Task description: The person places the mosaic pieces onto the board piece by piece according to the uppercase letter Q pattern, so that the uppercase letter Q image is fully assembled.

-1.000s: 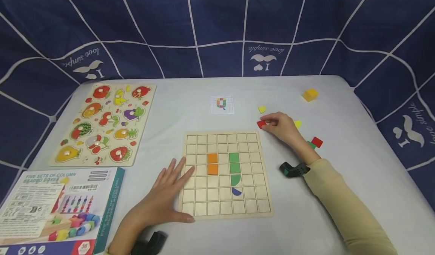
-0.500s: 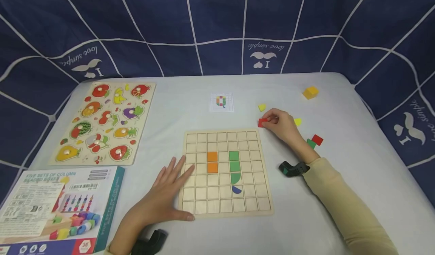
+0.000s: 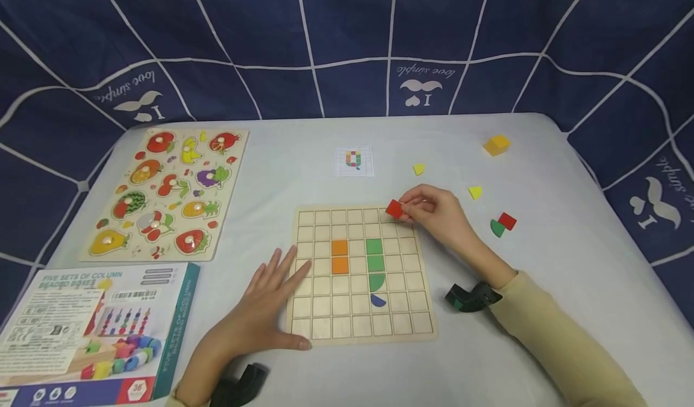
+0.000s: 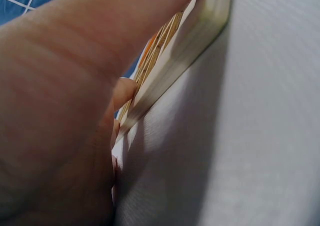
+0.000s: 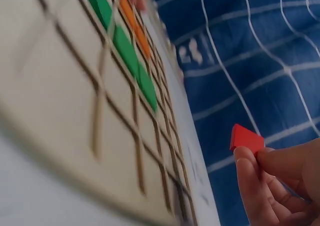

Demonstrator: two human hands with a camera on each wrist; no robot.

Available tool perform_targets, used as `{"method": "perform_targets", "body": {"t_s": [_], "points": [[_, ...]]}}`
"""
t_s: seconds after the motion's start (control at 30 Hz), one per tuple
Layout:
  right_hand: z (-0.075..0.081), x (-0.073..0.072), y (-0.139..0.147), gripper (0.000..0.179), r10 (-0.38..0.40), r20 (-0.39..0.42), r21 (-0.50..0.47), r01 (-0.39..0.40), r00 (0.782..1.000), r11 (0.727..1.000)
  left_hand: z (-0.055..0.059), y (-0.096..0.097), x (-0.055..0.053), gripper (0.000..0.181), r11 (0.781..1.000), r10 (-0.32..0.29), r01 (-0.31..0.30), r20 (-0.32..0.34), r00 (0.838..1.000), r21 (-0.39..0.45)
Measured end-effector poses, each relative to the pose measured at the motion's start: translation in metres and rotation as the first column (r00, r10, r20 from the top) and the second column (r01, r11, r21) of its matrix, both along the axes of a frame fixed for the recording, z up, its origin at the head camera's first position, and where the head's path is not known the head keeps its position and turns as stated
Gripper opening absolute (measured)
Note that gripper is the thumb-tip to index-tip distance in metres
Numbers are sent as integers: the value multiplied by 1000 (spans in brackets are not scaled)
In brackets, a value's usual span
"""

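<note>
My right hand (image 3: 439, 214) pinches a red square tile (image 3: 394, 209) between thumb and fingertips, over the far right corner of a wooden grid board (image 3: 320, 329). The right wrist view shows this red tile (image 5: 247, 138) raised clear of the board. Spread fingers of my left hand (image 3: 260, 316) touch the board's left edge, with the thumb at its near corner. Lying on the grid are two orange squares (image 3: 340, 265), two green squares (image 3: 375, 264), a green quarter-round (image 3: 376, 282) and a blue half-round piece (image 3: 378, 300). The palm hides much of the left wrist view.
Beyond the board lies a printed pattern card (image 3: 341, 169). Yellow pieces (image 3: 475, 192), another red square (image 3: 507, 221), a green quarter-round (image 3: 497, 228) and a yellow block (image 3: 497, 145) are at right. A fruit puzzle (image 3: 179, 214) and a boxed bead set (image 3: 125, 329) occupy the left.
My right hand has lifted the red square from the table and carried it left and nearer, over the board's corner. My left hand has stayed in place.
</note>
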State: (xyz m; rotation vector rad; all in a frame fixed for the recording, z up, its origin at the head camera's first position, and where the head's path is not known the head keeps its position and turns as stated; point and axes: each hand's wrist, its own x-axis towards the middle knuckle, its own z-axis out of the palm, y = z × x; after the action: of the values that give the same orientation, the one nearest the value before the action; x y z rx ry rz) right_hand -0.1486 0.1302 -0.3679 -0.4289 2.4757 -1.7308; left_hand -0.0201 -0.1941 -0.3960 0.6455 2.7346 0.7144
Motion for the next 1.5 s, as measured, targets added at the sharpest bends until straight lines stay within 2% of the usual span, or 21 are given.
{"method": "perform_targets", "body": {"t_s": [0.13,0.2,0.27,0.37,0.5,0.7,1.0,1.27,1.37,1.5], "points": [[-1,22,-19,10,97,122,-80,-88,988,993,1,-1,-1,126,1000,-3,3,-8,1000,-6],[-4,32,-26,10,142,143,-77,-132,980,988,0,-1,-1,126,1000,-5,5,-9,1000,-2],[-8,42,-32,9,179,125,-33,-176,976,984,0,-1,-1,126,1000,-6,6,-10,1000,2],[-13,53,-38,8,231,50,65,-234,972,970,-1,-2,1,125,1000,-3,3,-8,1000,5],[-19,62,-42,11,267,-3,142,-263,964,954,-1,-2,2,125,1000,1,-1,2,1000,6],[-23,66,-43,13,274,1,187,-269,962,945,0,0,-1,124,1000,-9,9,-6,1000,10],[-18,67,-45,13,321,-54,245,-299,945,922,1,0,-3,126,1000,-9,9,-22,1000,-2],[-24,70,-43,13,345,-111,300,-300,932,906,-1,0,3,125,1000,-10,10,-17,1000,7],[-24,70,-41,11,332,-145,312,-275,932,909,-2,0,5,125,1000,-16,16,-19,1000,7],[-17,62,-34,10,296,-203,283,-233,933,930,-1,-1,4,125,1000,-8,9,-15,1000,9]]}}
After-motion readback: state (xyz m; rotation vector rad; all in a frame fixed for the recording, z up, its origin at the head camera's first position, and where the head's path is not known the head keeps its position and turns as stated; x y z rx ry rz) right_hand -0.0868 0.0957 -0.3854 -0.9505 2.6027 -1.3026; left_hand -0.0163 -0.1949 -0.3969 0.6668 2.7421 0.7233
